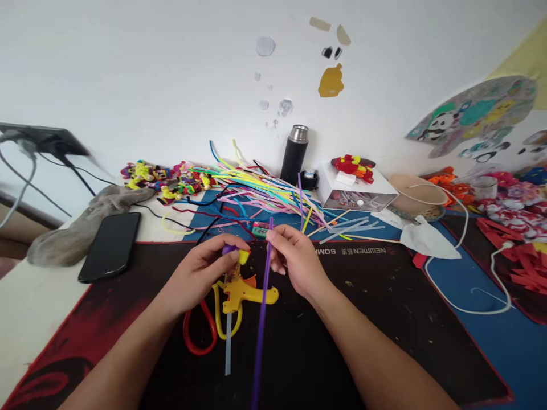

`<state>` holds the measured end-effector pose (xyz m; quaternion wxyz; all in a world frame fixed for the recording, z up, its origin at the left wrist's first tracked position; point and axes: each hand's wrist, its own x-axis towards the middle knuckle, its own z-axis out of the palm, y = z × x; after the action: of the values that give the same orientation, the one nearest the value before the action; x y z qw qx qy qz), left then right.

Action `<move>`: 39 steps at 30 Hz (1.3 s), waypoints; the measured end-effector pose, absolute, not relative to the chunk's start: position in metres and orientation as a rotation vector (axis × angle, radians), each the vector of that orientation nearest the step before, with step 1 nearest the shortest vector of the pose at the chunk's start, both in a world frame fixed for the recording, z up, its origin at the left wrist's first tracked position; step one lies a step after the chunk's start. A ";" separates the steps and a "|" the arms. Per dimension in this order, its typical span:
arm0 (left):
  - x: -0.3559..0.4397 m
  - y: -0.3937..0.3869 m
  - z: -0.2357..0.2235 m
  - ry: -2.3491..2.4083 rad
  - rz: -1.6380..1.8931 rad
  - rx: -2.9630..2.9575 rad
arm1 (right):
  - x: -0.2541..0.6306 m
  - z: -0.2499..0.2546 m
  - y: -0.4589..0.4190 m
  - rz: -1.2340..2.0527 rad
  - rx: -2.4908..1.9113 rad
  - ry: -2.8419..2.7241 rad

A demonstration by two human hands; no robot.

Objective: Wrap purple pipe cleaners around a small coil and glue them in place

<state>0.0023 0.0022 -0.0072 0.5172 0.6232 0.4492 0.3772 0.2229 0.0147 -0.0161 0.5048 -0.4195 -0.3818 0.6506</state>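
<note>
My left hand point(209, 265) pinches a small purple and yellow figure piece point(243, 256), partly covered by the fingers. Between the thumb and fingers of my right hand point(294, 256) is the top of a long purple pipe cleaner point(261, 324), which hangs down past the lower edge of the view. Just below both hands a yellow hot glue gun point(243, 295) lies on the black mat, with a clear glue stick point(228, 344) poking out. Beside it lie scissors with red and yellow handle loops point(200, 336); their blades are hidden.
Behind my hands spreads a pile of colourful pipe cleaners point(273, 196). Small finished figures point(183, 179), a phone point(110, 247), a black thermos point(294, 154) and a white drawer box point(359, 191) stand or lie around. A white cable point(453, 310) loops over the right side.
</note>
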 end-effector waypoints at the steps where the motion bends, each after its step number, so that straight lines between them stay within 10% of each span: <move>1: 0.004 0.001 -0.004 1.072 0.874 1.504 | 0.222 -0.016 0.015 1.585 -0.995 -0.935; 39: 0.021 -0.017 0.015 0.901 0.529 1.246 | 0.206 -0.004 -0.006 1.672 -0.879 -0.995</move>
<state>0.0209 -0.0170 0.0155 0.6874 0.5565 0.4025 0.2361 0.2064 -0.0058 -0.0037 0.4824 -0.3605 -0.4082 0.6861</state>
